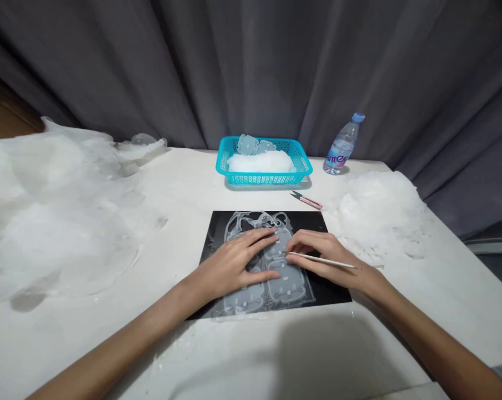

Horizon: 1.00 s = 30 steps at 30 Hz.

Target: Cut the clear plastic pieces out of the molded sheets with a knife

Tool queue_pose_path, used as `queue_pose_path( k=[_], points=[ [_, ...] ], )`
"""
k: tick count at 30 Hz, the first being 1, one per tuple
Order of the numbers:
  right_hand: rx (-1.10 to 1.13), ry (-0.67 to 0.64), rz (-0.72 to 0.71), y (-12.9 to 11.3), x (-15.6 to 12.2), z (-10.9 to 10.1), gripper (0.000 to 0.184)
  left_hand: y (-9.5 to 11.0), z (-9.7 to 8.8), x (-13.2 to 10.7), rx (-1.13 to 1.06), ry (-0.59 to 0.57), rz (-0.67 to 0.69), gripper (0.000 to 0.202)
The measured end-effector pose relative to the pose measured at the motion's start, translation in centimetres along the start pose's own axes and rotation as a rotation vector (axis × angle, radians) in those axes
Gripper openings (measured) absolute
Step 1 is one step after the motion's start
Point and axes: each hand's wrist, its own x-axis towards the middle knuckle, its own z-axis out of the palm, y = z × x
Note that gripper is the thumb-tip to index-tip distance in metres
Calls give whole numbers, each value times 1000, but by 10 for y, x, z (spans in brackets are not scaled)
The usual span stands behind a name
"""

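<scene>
A translucent moulded silicone sheet point(276, 289) with several rounded panels lies on a black mat point(332, 289) in front of me. My left hand point(234, 264) rests flat on the sheet, fingers stretched out and pressing it down. My right hand point(321, 255) pinches a thin white stick point(326, 260), whose tip touches the sheet just beside my left fingertips.
A turquoise basket point(263, 178) with white and translucent pieces stands at the back. Small pink snips point(307, 200) lie behind the mat. A water bottle point(342, 145) stands back right. Heaps of translucent white sheets point(55, 216) fill the left; a smaller pile point(380, 214) sits right.
</scene>
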Motion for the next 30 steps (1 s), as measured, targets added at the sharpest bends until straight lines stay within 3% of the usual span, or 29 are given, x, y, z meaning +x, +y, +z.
queue_pose_path(
  k=[4,10,22,30],
  points=[
    [-43,-21,-5,0,-2,7,13,-4,2,-2,-36,44,25,77],
    [-163,-28,-58,-2,-6,15,11,-2,5,-2,-57,62,87,51],
    [-470,94,-212,0,-9,36,10,-3,14,-2,-101,102,4,57],
    [-527,46,-193,-9,-10,29,11,-5,15,-2,-114,101,12,57]
  ],
)
